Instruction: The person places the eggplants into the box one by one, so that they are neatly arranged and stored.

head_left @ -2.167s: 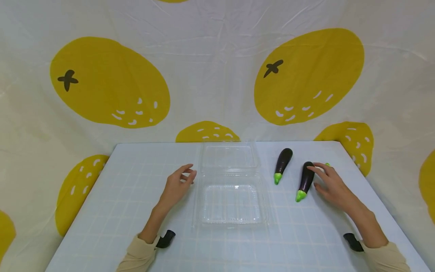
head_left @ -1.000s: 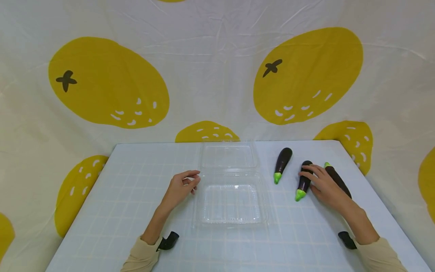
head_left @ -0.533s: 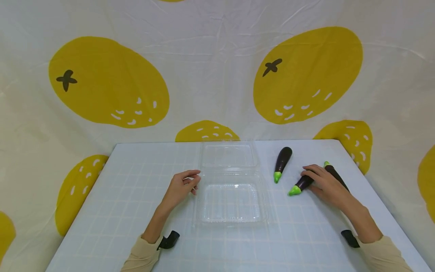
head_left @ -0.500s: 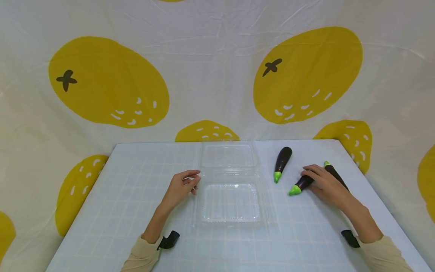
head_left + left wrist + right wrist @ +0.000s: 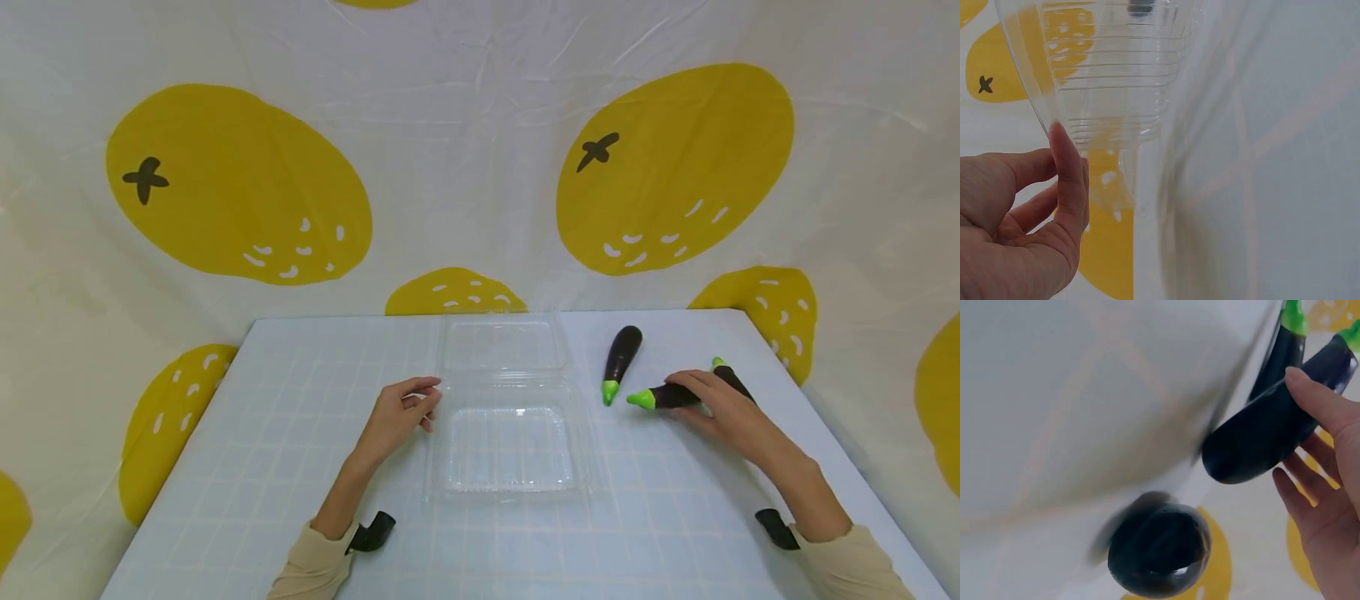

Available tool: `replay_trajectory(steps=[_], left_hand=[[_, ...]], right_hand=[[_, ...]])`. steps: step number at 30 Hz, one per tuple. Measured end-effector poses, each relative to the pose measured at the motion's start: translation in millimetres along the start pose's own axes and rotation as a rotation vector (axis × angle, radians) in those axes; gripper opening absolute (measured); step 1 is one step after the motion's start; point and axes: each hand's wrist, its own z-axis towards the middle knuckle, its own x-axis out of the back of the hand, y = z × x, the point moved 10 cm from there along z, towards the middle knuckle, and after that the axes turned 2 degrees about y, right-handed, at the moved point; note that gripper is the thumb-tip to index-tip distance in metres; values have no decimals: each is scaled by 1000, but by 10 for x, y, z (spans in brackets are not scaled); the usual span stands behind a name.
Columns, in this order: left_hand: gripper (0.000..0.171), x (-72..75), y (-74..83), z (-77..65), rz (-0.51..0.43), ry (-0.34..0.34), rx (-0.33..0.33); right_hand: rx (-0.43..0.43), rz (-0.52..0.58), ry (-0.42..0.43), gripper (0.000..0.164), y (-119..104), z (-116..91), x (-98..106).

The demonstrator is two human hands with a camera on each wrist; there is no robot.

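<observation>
My right hand (image 5: 735,421) grips a dark purple eggplant (image 5: 1260,437) by its body, thumb on one side and fingers on the other. Its green stem points left in the head view. A second eggplant (image 5: 622,354) lies farther back, to the left of that hand. Partly behind the hand is a third eggplant (image 5: 732,382), stem away from me. A clear plastic clamshell container (image 5: 510,454) stands mid-table with its lid (image 5: 504,346) folded back. At the container's left rim, my left hand (image 5: 397,417) pinches the edge between thumb and finger, as the left wrist view shows.
A pale checked cloth (image 5: 315,467) covers the table. Behind it hangs a white curtain (image 5: 465,167) printed with large yellow fruit. The lid reaches the table's back edge.
My right hand has closed round the middle eggplant and turned it, so its stem swings from near me to the left. The left hand moved slightly right to the container's rim, then stayed there.
</observation>
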Motion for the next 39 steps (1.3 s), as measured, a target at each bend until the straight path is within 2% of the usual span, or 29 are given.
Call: replay_trajectory(steps=[8, 18, 27, 33, 39], left_hand=[[36, -2, -11, 4, 10, 2, 0], [36, -8, -5, 6, -2, -1, 5], [37, -11, 7, -9, -25, -7, 4], [36, -10, 10, -14, -35, -14, 6], [37, -8, 5, -7, -39, -15, 0]], right_hand=[[-5, 32, 19, 54, -98, 42, 59], [-62, 23, -1, 54, -242, 107, 132], [8, 53, 28, 54, -490, 230, 225], [-2, 94, -12, 52, -605, 318, 221], [-71, 191, -96, 51, -663, 424, 169]])
